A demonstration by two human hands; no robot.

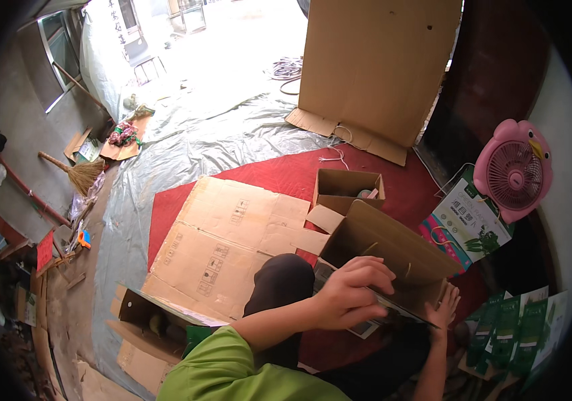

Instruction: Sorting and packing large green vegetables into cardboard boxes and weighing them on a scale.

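The open box hems in both hands: the left hand lies over its near rim, the right hand presses its right side. A knee blocks the way just left. Beyond it the flattened cardboard lies low and passable. The small box stands behind, bags and fan crowd the right.

A pink fan, a straw broom and flattened cardboard lie around the floor.
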